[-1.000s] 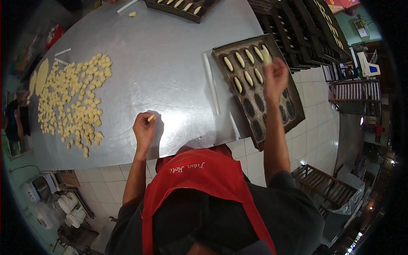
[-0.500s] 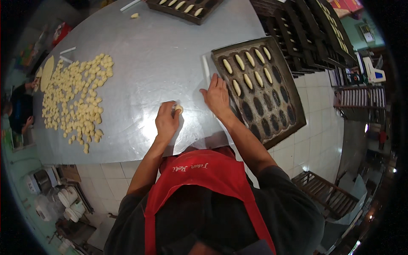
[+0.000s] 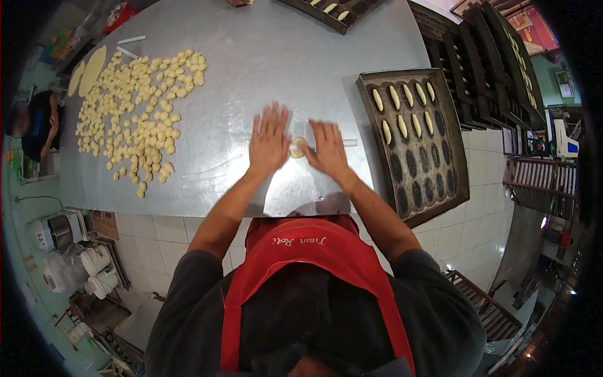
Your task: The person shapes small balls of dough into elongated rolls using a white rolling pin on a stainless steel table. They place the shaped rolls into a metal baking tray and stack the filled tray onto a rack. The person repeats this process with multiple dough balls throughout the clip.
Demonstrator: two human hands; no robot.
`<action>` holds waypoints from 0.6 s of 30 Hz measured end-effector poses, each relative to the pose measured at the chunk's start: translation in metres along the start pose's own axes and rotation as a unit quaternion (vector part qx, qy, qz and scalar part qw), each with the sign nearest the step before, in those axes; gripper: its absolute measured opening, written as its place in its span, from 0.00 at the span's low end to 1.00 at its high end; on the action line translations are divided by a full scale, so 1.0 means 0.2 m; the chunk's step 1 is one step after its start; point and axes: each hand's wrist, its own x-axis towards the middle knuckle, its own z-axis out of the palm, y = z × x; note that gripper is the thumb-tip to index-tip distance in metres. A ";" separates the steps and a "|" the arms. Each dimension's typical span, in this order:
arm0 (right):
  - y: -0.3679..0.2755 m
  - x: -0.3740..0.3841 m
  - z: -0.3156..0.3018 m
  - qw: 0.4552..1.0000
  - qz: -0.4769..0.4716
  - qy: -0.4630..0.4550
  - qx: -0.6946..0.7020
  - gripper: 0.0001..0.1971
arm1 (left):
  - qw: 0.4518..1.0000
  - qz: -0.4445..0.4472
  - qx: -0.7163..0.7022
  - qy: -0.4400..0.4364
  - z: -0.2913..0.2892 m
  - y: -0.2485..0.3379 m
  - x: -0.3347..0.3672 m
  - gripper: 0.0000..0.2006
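A white rolling pin [image 3: 350,143] lies crosswise on the metal table in front of me, partly hidden under my hands. My left hand [image 3: 269,144] is flat over its left part, fingers stretched out and slightly blurred. Over the right part rests my right hand [image 3: 326,149], fingers also extended, with the thumb toward the middle. Between the two hands, a small piece of pale dough [image 3: 297,151] shows at the pin. Neither hand is wrapped round anything.
Many dough balls [image 3: 154,122] are spread on the metal table [image 3: 251,63] at left, beside flattened dough sheets [image 3: 94,69]. At right, a dark moulded baking tray [image 3: 418,147] holds several dough sticks. Stacked trays [image 3: 477,69] stand beyond it; a person [image 3: 44,122] is at far left.
My right hand has moved from beside the tray to the middle, bringing the rolling pin over the dough. My left hand has let go of the dough piece and flattened onto the pin.
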 end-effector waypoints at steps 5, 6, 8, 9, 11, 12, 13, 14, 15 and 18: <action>-0.07 -0.41 -0.07 0.989 0.062 -0.127 0.053 0.26 | 0.985 0.065 -0.106 -0.118 0.00 0.15 -0.54 0.37; -0.02 -0.41 -0.07 0.983 0.081 -0.141 0.083 0.25 | 0.980 0.091 -0.116 -0.136 -0.02 0.16 -0.57 0.37; 0.08 -0.39 0.00 0.977 0.173 -0.074 0.105 0.23 | 0.970 0.143 -0.160 -0.116 0.00 0.15 -0.60 0.35; 0.09 -0.32 0.01 0.980 0.190 -0.024 0.052 0.23 | 0.963 0.134 -0.199 -0.123 0.00 0.15 -0.57 0.34; 0.00 -0.17 -0.02 0.979 0.192 -0.006 -0.070 0.25 | 0.946 0.084 -0.264 -0.166 0.04 0.13 -0.45 0.30; -0.03 -0.15 0.00 0.988 0.133 -0.018 -0.071 0.25 | 0.963 0.062 -0.240 -0.103 0.03 0.16 -0.36 0.30; -0.05 -0.12 0.03 0.994 0.072 -0.031 -0.070 0.26 | 0.976 0.036 -0.213 -0.040 0.00 0.19 -0.28 0.30; -0.07 -0.11 0.05 0.997 0.012 -0.044 -0.069 0.27 | 0.982 0.010 -0.185 0.023 -0.01 0.21 -0.23 0.30; -0.12 -0.13 0.06 0.989 -0.041 -0.038 -0.137 0.29 | 0.988 0.028 -0.154 0.012 0.02 0.17 -0.24 0.31; -0.14 -0.37 0.04 0.990 -0.065 -0.081 -0.093 0.30 | 0.965 0.055 -0.247 -0.075 0.04 0.13 -0.46 0.33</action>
